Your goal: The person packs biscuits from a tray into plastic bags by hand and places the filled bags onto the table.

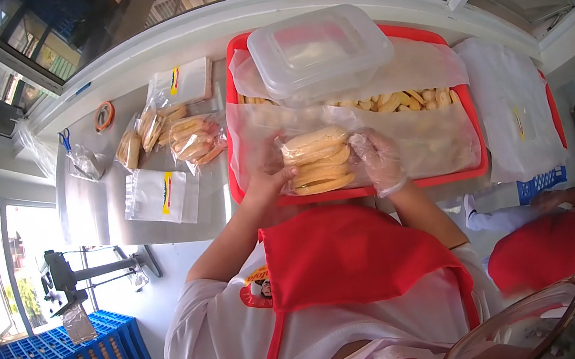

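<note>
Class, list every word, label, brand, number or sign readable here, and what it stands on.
Nothing reads clearly.
Upper flat bags, yellow label: too small.
Lower flat bags, yellow label: too small.
White shirt, logo lettering: too blurred.
Right-hand white cover, yellow mark: too small.

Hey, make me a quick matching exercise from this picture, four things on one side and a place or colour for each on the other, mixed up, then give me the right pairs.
Things
1. Scissors
2. Biscuit bag
3. Tape roll
4. Clear plastic box

Places and colours
A. Over the far side of the red tray
B. An orange ring
C. Blue handles
D. Between the left hand and the right hand

Right pairs: 1-C, 2-D, 3-B, 4-A.
</note>
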The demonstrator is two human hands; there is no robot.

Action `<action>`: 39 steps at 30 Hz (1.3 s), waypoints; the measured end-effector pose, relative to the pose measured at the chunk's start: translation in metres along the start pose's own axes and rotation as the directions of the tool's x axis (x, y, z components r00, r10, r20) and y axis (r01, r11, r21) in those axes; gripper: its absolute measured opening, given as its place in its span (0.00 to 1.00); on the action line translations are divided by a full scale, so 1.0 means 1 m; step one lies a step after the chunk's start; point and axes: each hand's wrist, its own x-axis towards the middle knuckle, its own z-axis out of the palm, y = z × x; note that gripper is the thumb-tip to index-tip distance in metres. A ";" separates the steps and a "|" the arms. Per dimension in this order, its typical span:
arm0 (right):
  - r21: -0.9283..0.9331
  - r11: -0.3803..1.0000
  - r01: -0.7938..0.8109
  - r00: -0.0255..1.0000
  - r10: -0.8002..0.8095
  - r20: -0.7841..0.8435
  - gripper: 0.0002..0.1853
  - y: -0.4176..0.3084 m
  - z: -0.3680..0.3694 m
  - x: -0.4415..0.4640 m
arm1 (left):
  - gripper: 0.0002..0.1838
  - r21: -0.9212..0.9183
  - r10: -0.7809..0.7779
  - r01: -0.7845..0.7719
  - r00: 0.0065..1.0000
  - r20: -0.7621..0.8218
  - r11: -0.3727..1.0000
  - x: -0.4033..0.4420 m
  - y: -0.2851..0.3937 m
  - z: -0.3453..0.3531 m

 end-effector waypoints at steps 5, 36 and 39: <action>-0.300 0.928 0.219 0.966 -0.164 0.200 0.05 -0.020 -0.009 0.006 | 0.44 0.837 0.267 -0.432 0.896 0.355 0.337 -0.008 0.052 0.015; -0.221 0.975 -0.009 0.995 0.030 0.091 0.18 0.064 -0.080 0.002 | 0.37 0.972 -0.046 0.137 0.988 -0.149 -0.193 0.090 0.098 -0.197; -0.127 0.977 -0.170 0.981 0.155 -0.120 0.14 0.064 -0.108 -0.007 | 0.35 0.909 0.108 0.192 0.981 -0.163 -0.371 0.075 0.072 -0.194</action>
